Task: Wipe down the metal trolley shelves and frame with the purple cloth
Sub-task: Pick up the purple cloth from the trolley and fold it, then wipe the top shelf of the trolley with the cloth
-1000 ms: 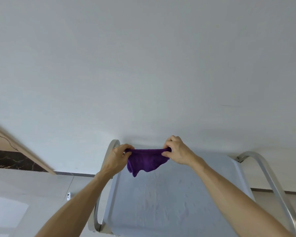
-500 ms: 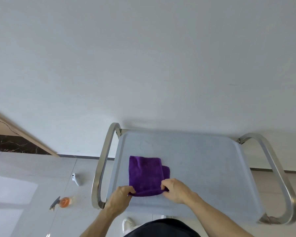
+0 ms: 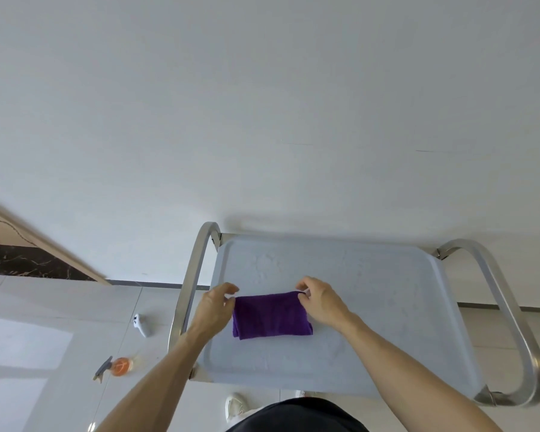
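Spray bottle (image 3: 119, 366) and a small white gadget (image 3: 142, 325) lie on the floor left of the trolley, not in play. Left rail (image 3: 190, 291) of the frame runs just beside the left hand (image 3: 214, 308). That hand sits at the cloth's left edge, fingers curled, thumb apart; whether it has hold of the fabric, cannot tell. Purple cloth (image 3: 272, 314) lies folded into a flat pad on the top shelf (image 3: 371, 307), left of centre. Right hand (image 3: 320, 302) pinches its far right corner. Judgement: cloth is light, soft and floppy, and grips the steel rather than sliding. Best to press a flat palm on the middle of the pad; corner holds would unfold it. Right rail (image 3: 508, 322) untouched.
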